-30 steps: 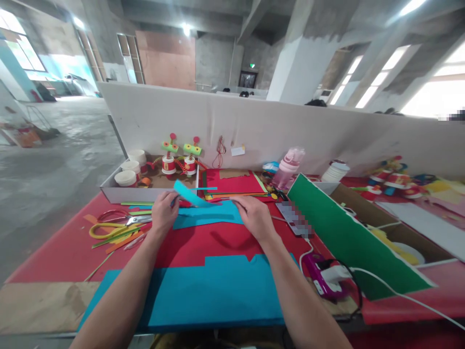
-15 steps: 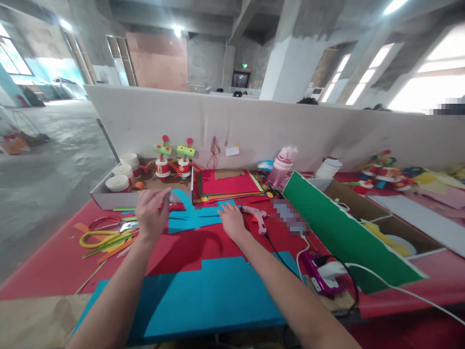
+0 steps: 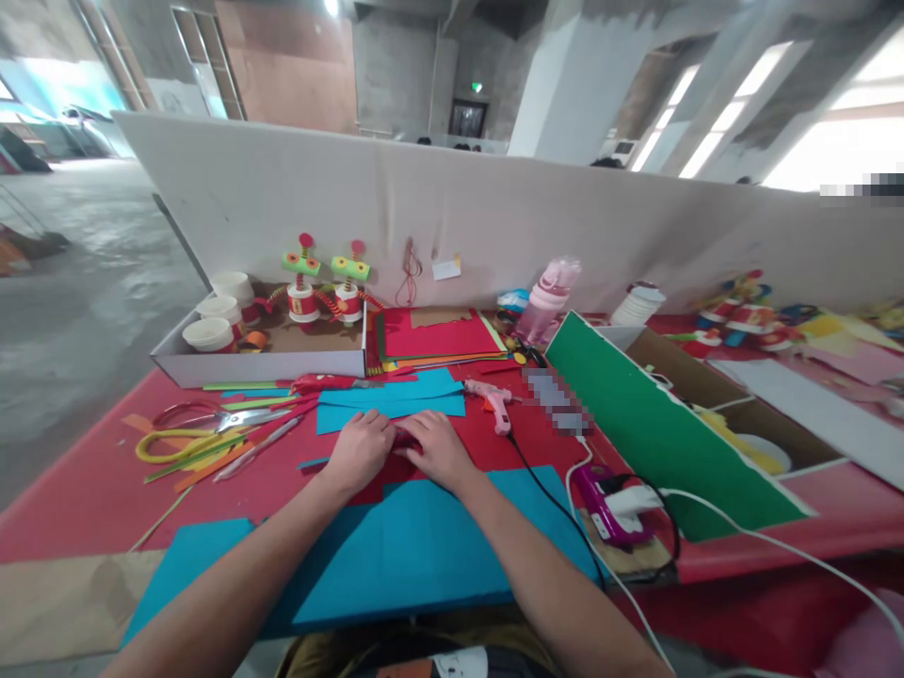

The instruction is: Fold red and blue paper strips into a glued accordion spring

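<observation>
My left hand (image 3: 362, 450) and my right hand (image 3: 439, 450) are close together above the red tabletop, fingers curled inward and the fingertips nearly meeting. From beneath my left hand sticks out the end of a blue paper strip (image 3: 312, 464); the rest of it is hidden. What my right fingers pinch is also out of sight. Just beyond the hands lies cut blue paper (image 3: 388, 403). A large blue sheet (image 3: 424, 546) covers the front edge under my forearms. To the right, a pink glue gun (image 3: 498, 407) rests on its side.
Yellow-handled scissors (image 3: 176, 444) lie left among paper strips. Behind stands a tray (image 3: 268, 364) with paper cups and two cup robots. Stacked coloured paper (image 3: 438, 337) sits beside it. On the right are a purple power strip (image 3: 613, 518), cables and a green-sided box (image 3: 650, 433).
My left hand has come down and right, bringing the raised blue strip to the table. My right hand has moved off the blue paper toward me, beside the left. The view has tilted down slightly.
</observation>
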A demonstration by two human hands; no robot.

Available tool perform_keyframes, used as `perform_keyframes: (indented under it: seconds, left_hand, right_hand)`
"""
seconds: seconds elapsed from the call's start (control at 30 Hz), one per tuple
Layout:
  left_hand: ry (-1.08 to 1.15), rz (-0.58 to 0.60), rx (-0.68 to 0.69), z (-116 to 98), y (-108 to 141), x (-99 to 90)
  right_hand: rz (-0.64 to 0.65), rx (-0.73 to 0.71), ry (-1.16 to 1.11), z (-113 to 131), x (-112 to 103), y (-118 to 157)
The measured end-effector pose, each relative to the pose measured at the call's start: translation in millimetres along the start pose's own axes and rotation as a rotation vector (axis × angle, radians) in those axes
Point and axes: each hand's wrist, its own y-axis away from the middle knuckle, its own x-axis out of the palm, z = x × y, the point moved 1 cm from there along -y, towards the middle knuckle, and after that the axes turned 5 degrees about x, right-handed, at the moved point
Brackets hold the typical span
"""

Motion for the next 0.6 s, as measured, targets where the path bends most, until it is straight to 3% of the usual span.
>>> perform_keyframes:
  seconds: [0.13, 0.3, 0.47, 0.6]
  left_hand:
    - [0.043, 0.035, 0.046, 7, 3, -0.2]
    - [-0.052, -0.017, 0.03, 14, -1, -2.6]
    - [0.108, 0.047, 0.099, 11, 1, 4.2]
    - [0.275, 0.058, 0.034, 15, 4, 7.5]
  right_hand:
    - [0.034, -0.059, 0.102, -6, 9, 0]
    - [-0.114, -0.004, 0.159, -18, 4, -2]
    - [0.012, 0.047, 0.149, -20, 0, 5]
    - [0.009, 0.059, 0.078, -14, 1, 7]
